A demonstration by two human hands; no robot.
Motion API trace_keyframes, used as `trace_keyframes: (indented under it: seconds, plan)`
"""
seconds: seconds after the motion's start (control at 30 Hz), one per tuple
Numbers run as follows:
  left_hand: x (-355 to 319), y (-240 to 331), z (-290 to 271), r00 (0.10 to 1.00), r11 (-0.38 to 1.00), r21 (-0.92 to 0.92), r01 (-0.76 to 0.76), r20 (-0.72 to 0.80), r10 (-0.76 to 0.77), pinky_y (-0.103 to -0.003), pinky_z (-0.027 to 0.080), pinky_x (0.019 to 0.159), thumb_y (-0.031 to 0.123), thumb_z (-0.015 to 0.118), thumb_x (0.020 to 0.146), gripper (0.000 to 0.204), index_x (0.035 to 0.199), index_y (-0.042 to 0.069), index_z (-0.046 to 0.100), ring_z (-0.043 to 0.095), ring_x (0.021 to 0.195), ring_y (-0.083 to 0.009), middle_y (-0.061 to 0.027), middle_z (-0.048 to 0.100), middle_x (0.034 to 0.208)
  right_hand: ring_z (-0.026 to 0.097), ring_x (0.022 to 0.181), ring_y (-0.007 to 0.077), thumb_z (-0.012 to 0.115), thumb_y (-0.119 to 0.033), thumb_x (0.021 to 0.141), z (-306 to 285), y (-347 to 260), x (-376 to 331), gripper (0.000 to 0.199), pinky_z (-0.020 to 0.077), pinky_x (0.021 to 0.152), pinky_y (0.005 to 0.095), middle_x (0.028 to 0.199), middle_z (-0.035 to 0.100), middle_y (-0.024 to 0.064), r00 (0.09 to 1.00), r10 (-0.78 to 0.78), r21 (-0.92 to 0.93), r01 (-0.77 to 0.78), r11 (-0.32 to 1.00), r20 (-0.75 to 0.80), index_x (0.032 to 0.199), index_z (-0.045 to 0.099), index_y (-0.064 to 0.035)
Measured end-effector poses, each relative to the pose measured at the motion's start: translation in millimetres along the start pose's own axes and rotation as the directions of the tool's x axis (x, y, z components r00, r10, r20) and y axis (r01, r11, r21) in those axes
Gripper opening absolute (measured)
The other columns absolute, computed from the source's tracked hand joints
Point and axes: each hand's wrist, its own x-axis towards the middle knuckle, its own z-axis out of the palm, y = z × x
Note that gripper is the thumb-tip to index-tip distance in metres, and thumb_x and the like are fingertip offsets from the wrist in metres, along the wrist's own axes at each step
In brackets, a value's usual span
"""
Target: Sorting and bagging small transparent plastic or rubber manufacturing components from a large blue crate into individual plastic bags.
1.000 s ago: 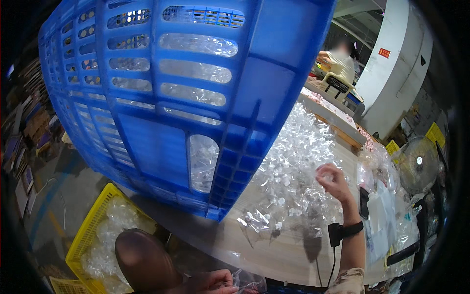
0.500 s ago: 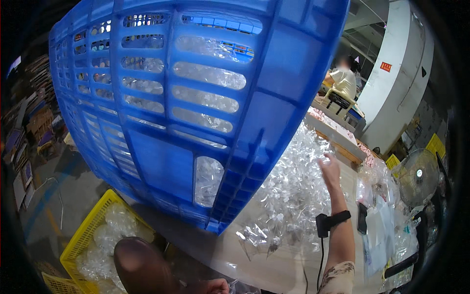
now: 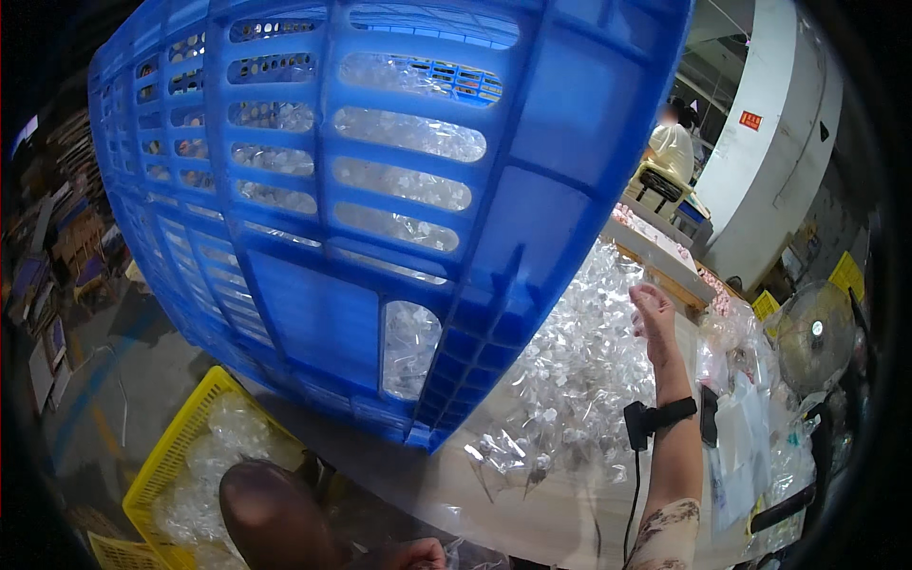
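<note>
My right hand [image 3: 653,312], a dark band and cable on its wrist, hovers at the right edge of a heap of small clear plastic-wrapped pieces [image 3: 579,380]. Its fingers are bent but apart, and I see nothing in them. At the bottom edge, my left hand [image 3: 420,554] shows only in part, fingers folded in. Whatever it may grip is hidden; clear plastic lies beside it. A big slotted blue crate [image 3: 318,313] stands tilted on the table, filling the upper left, with more clear pieces showing through its slots.
Low at the left is a yellow basket [image 3: 142,489] of clear plastic pieces, next to a dark brown rounded shape [image 3: 271,518]. Plastic bags [image 3: 736,456] and a fan [image 3: 814,334] line the right side. Another person [image 3: 671,152] sits farther back near a white pillar [image 3: 774,142].
My right hand has drawn slightly right and up, its fingers more curled. The view has shifted a little; the crate and my left hand look much the same.
</note>
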Motion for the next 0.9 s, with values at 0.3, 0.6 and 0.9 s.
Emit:
trace_keyframes:
  seconds: [0.3, 0.6, 0.9]
  plan:
    - [-1, 11, 3, 0.996, 0.985, -0.170, 0.025, 0.083, -0.011, -0.020, 0.033, 0.045, 0.004, 0.050, 0.095, 0.012, 0.087, 0.008, 0.043, 0.042, 0.053, -0.0040, 0.0033, 0.045, 0.064, 0.048, 0.053, 0.0055, 0.074, -0.028, 0.079, -20, -10, -8, 0.030, 0.0338, 0.040, 0.0204, 0.087, 0.062, -0.0010, 0.996, 0.050, 0.174, -0.035, 0.984, -0.078, 0.102, 0.065, -0.0109]
    - [6, -6, -1, 0.996, 0.978, 0.194, -0.076, -0.025, 0.082, -0.019, 0.036, 0.047, 0.005, 0.054, 0.093, 0.012, 0.087, 0.008, 0.045, 0.045, 0.056, -0.0029, 0.0007, 0.056, 0.070, 0.048, 0.053, 0.0069, 0.074, -0.030, 0.077, -49, -11, -18, 0.033, 0.0320, 0.041, 0.0200, 0.083, 0.054, -0.0021, 0.986, 0.105, 0.224, -0.074, 0.972, -0.132, 0.103, 0.065, -0.0129]
    - [11, -11, -6, 1.000, 0.997, 0.073, -0.023, 0.023, 0.021, -0.018, 0.037, 0.051, 0.006, 0.054, 0.094, 0.011, 0.087, 0.008, 0.045, 0.046, 0.061, -0.0021, -0.0009, 0.060, 0.076, 0.050, 0.063, 0.0123, 0.074, -0.033, 0.076, -71, -8, -29, 0.044, 0.0345, 0.044, 0.0212, 0.088, 0.054, -0.0011, 0.968, 0.182, 0.274, -0.131, 0.953, -0.170, 0.113, 0.060, -0.0128]
